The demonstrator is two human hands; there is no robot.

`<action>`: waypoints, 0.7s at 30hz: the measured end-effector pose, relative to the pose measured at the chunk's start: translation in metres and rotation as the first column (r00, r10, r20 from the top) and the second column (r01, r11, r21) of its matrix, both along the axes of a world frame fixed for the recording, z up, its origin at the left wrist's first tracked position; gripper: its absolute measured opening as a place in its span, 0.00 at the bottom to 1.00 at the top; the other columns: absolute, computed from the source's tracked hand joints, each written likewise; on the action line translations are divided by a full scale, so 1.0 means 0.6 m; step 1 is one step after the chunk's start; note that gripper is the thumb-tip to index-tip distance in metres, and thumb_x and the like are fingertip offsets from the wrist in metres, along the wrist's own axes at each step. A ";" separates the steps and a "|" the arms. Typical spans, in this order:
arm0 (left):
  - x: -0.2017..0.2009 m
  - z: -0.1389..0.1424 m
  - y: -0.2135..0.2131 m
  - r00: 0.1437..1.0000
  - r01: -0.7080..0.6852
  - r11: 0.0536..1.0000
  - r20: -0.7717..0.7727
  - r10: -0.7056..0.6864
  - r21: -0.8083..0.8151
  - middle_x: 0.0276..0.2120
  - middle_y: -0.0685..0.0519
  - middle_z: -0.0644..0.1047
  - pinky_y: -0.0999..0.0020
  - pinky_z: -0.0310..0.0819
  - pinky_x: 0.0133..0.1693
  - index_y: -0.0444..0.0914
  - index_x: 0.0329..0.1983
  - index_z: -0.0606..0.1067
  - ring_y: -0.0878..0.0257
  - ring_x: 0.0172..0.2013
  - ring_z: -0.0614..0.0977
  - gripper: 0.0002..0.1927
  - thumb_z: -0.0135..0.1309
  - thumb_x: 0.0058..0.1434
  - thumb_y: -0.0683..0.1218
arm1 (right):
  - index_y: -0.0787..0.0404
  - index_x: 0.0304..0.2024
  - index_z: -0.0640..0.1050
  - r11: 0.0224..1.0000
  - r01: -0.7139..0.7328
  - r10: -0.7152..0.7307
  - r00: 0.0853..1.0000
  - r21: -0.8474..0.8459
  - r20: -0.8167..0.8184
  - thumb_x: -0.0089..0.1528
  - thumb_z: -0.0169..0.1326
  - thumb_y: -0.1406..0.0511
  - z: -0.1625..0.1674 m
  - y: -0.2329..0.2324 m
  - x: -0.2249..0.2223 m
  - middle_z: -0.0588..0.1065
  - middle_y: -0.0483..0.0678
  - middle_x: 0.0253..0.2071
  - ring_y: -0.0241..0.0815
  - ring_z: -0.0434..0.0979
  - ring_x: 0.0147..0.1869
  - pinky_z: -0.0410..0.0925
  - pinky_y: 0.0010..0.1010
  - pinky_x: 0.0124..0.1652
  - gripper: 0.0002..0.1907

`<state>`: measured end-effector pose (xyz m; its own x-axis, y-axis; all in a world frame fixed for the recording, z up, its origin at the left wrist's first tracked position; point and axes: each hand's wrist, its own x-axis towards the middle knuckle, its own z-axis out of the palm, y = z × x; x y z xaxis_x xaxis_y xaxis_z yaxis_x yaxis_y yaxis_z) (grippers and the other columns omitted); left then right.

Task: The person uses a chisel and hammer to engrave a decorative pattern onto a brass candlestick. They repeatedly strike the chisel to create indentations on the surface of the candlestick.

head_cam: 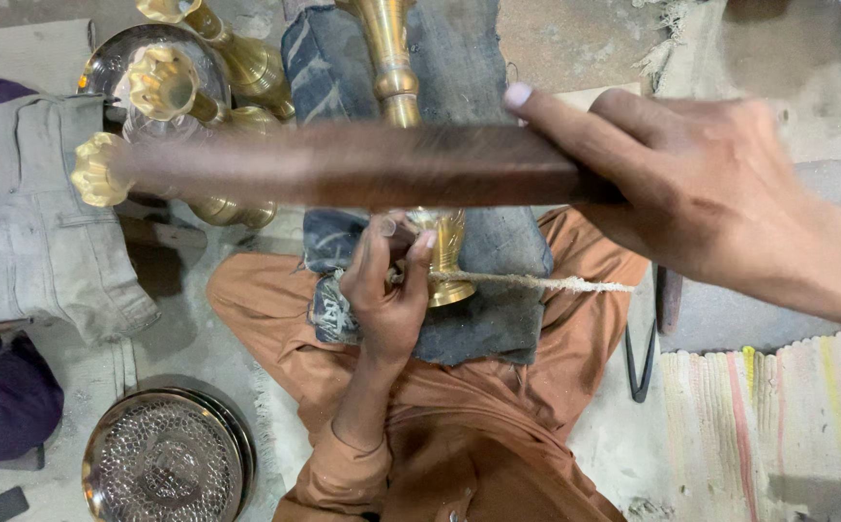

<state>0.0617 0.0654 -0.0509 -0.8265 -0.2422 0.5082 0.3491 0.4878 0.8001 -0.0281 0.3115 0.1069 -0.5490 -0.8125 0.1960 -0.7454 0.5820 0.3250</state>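
Centrally, a brass stand (420, 145) is lying on denim cloth (483, 280) across the lap. Over it, the right hand (691, 184) is gripping a blurred brown stick (362, 164), partly hiding the stand. Below the stick, the left hand (391, 280) is pinching a cord (536, 282) at the stand's base. Left of it, more brass stands (198, 87) are lying; lower left, a round metal dish (164, 459) is sitting.

Your view: soft even light, glare on polished brass stand (396, 68); below it, long brown wooden stick (343, 166) motion-blurred.
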 end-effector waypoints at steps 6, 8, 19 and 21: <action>0.004 0.004 0.005 0.999 -0.025 0.997 -0.039 0.023 -0.066 0.36 0.45 0.78 0.62 0.75 0.39 0.30 0.45 0.75 0.55 0.35 0.81 0.10 0.64 0.65 0.38 | 0.45 0.74 0.67 1.000 0.013 -0.012 0.999 -0.014 0.053 0.60 0.59 0.65 -0.026 0.021 -0.002 0.73 0.42 0.30 0.40 0.74 0.25 0.61 0.30 0.18 0.39; 0.003 0.003 0.005 0.998 -0.019 0.999 -0.054 0.016 -0.048 0.39 0.45 0.79 0.62 0.78 0.43 0.32 0.45 0.73 0.54 0.38 0.82 0.10 0.64 0.67 0.38 | 0.48 0.74 0.65 0.997 -0.019 0.027 0.994 -0.078 0.109 0.62 0.59 0.64 -0.024 0.015 -0.003 0.73 0.43 0.31 0.41 0.73 0.25 0.63 0.32 0.22 0.37; 0.022 -0.048 -0.004 0.999 -0.010 0.984 -0.054 0.000 -0.178 0.37 0.44 0.80 0.58 0.73 0.40 0.31 0.46 0.77 0.49 0.36 0.81 0.11 0.64 0.62 0.36 | 0.51 0.72 0.70 0.986 -0.070 0.080 0.995 -0.154 0.060 0.57 0.63 0.61 0.001 -0.011 0.014 0.72 0.43 0.31 0.39 0.74 0.29 0.66 0.30 0.27 0.39; 0.021 -0.055 -0.006 0.998 -0.025 0.983 -0.053 0.015 -0.184 0.36 0.44 0.80 0.58 0.74 0.39 0.31 0.45 0.77 0.49 0.35 0.82 0.10 0.65 0.62 0.36 | 0.50 0.72 0.71 0.990 -0.069 0.070 0.997 -0.123 0.010 0.58 0.63 0.61 -0.005 -0.007 0.016 0.72 0.42 0.30 0.38 0.74 0.29 0.65 0.28 0.27 0.38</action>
<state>0.0740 0.0621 -0.0840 -0.7939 -0.1566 0.5875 0.3763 0.6324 0.6771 -0.0186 0.3072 0.1039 -0.4955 -0.8192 0.2888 -0.7893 0.5634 0.2439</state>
